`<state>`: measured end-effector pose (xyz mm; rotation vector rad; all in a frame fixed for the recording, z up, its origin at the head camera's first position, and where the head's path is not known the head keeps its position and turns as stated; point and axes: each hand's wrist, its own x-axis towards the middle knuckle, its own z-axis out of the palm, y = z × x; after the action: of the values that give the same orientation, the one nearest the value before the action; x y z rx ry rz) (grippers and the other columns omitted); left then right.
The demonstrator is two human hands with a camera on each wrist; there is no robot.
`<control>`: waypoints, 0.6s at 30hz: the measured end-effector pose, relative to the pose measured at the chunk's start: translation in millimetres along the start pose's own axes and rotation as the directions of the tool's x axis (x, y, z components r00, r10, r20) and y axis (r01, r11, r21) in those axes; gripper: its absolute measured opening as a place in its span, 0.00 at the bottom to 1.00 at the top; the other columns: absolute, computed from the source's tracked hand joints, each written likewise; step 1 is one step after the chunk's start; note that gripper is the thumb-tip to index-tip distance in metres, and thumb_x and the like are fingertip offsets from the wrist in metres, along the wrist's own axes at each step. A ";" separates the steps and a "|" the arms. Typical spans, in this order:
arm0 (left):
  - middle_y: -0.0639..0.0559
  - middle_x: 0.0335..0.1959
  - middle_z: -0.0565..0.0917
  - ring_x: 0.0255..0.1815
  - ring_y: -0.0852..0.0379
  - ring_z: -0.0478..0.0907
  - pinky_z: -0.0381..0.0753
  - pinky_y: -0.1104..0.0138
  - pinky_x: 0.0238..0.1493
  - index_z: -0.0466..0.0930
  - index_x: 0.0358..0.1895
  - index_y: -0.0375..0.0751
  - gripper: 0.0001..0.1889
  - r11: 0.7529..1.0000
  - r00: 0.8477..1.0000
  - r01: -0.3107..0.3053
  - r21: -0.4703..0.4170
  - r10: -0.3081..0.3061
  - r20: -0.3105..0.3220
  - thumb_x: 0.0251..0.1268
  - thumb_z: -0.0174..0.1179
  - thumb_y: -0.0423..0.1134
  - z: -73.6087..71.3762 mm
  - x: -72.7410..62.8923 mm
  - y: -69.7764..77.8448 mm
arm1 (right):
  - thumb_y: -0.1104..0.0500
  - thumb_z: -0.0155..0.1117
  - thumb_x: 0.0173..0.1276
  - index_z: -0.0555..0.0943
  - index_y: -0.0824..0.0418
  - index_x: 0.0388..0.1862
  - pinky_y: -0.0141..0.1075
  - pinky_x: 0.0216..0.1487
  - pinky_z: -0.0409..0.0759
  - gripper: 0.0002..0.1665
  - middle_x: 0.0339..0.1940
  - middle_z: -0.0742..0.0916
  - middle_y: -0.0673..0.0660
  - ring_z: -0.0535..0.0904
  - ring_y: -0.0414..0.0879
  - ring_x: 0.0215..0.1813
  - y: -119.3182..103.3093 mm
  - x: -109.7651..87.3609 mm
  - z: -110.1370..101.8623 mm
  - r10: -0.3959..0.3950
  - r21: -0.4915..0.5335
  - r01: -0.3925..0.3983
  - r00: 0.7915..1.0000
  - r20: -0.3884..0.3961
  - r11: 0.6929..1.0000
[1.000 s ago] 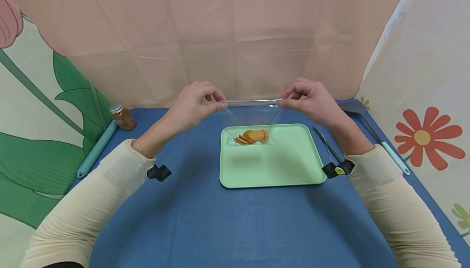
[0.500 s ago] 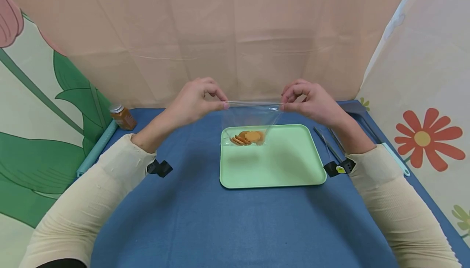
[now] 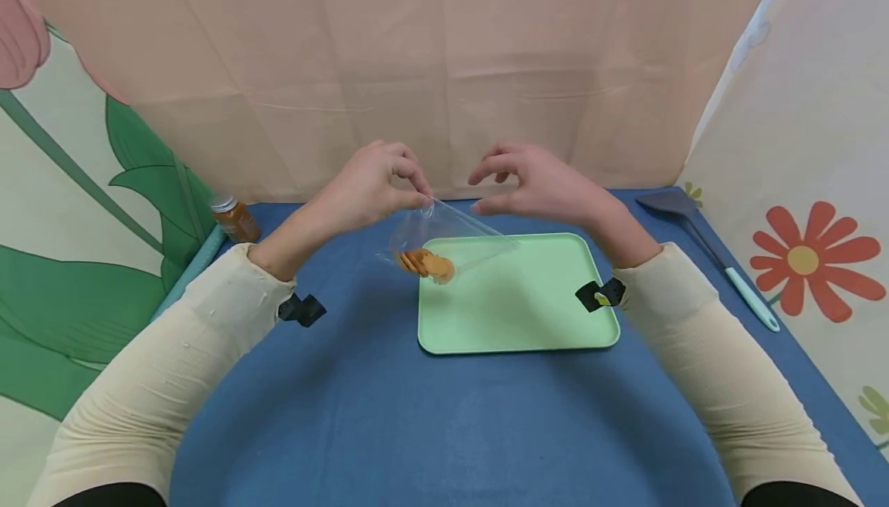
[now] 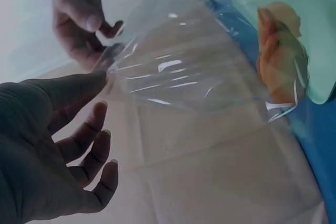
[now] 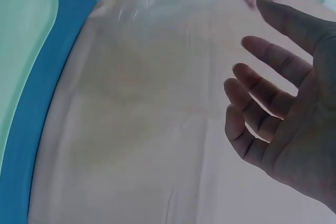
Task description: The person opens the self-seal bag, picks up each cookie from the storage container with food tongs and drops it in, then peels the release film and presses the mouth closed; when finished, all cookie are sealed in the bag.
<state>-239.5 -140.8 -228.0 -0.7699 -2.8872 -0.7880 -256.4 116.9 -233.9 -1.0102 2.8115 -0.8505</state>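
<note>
A clear plastic bag (image 3: 465, 233) hangs by its top corner from my left hand (image 3: 378, 183), pinched between thumb and forefinger. Several round, golden-brown crackers (image 3: 425, 263) lie bunched at its bottom, over the left edge of the green tray (image 3: 521, 314). In the left wrist view the bag (image 4: 178, 72) stretches away from the fingertips, crackers (image 4: 281, 56) at its far end. My right hand (image 3: 531, 183) hovers to the right of the bag's top, thumb and fingers apart and holding nothing. The right wrist view shows the same hand (image 5: 283, 93) with its fingers spread and loosely bent.
On the blue tablecloth (image 3: 444, 422), a spatula (image 3: 701, 241) with a pale blue handle lies at the right edge. A lidded jar (image 3: 234, 218) stands at the back left beside a light blue roll (image 3: 190, 272). A beige backdrop (image 3: 444, 67) rises behind.
My right hand has let go of the bag's top corner and moved left. The bag now hangs slanted from my left hand, its crackers shifted left.
</note>
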 end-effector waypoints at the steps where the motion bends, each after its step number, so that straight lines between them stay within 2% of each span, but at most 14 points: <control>1: 0.53 0.46 0.82 0.56 0.50 0.69 0.70 0.55 0.53 0.90 0.34 0.47 0.03 1.000 1.000 0.000 0.005 0.000 0.001 0.62 0.72 0.41 -0.5 0.4 0.4 | 0.48 0.73 0.63 0.85 0.50 0.53 0.46 0.51 0.78 0.20 0.55 0.82 0.48 0.76 0.49 0.57 -4.5 3.6 1.8 -0.024 0.006 0.024 1.000 0.004 1.000; 4: 0.53 0.45 0.83 0.52 0.51 0.71 0.71 0.56 0.49 0.90 0.35 0.46 0.04 1.000 1.000 -0.002 0.019 0.002 -0.004 0.62 0.71 0.41 -1.7 1.5 2.4 | 0.47 0.73 0.63 0.86 0.50 0.51 0.43 0.49 0.79 0.19 0.53 0.83 0.47 0.76 0.47 0.55 -14.8 11.9 7.1 -0.063 0.032 0.063 0.998 0.012 0.998; 7: 0.53 0.43 0.85 0.48 0.52 0.73 0.73 0.58 0.44 0.90 0.38 0.48 0.04 1.000 1.000 0.006 0.005 -0.006 -0.010 0.63 0.70 0.43 -2.5 2.3 4.9 | 0.47 0.73 0.63 0.86 0.49 0.51 0.42 0.47 0.79 0.18 0.53 0.83 0.47 0.77 0.46 0.55 -19.9 18.2 10.9 -0.063 0.052 0.062 0.998 0.022 0.997; 12: 0.54 0.41 0.85 0.42 0.54 0.76 0.75 0.60 0.38 0.90 0.39 0.51 0.05 0.999 0.999 0.028 -0.039 -0.029 -0.019 0.63 0.70 0.45 -2.9 2.1 9.6 | 0.49 0.73 0.63 0.88 0.48 0.46 0.41 0.46 0.79 0.14 0.50 0.84 0.45 0.78 0.45 0.53 -20.9 24.8 15.4 -0.027 0.073 0.024 0.998 0.048 0.997; 18: 0.53 0.40 0.84 0.39 0.54 0.76 0.75 0.61 0.36 0.91 0.37 0.49 0.04 0.999 0.999 0.030 -0.035 -0.032 -0.042 0.63 0.70 0.43 -3.5 1.8 13.7 | 0.52 0.72 0.64 0.91 0.49 0.38 0.40 0.44 0.78 0.05 0.44 0.85 0.46 0.79 0.43 0.47 -19.7 28.3 17.9 -0.060 0.091 0.055 0.997 0.052 0.994</control>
<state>-234.7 -131.5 -218.3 -0.7041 -2.8622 -0.8484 -263.5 78.7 -235.0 -1.0892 2.6849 -0.9302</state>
